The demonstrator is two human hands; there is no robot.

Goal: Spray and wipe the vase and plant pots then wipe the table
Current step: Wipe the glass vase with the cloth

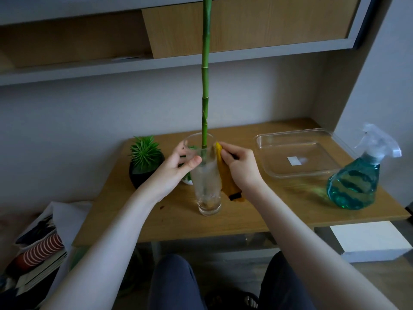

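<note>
While my left grip (178, 166) clasps the glass vase (206, 175), my right grip (240, 166) pinches the yellow cloth (226, 177) against it; no legible writing.

- The green stalk (205, 63) runs off the top edge, so its tip is cut off.
- A small white pot (187, 179) hides behind the left hand (173, 168); maybe it has leaves.

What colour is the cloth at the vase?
Mustard yellow cloth with a black tag, seen in the head view.
</note>
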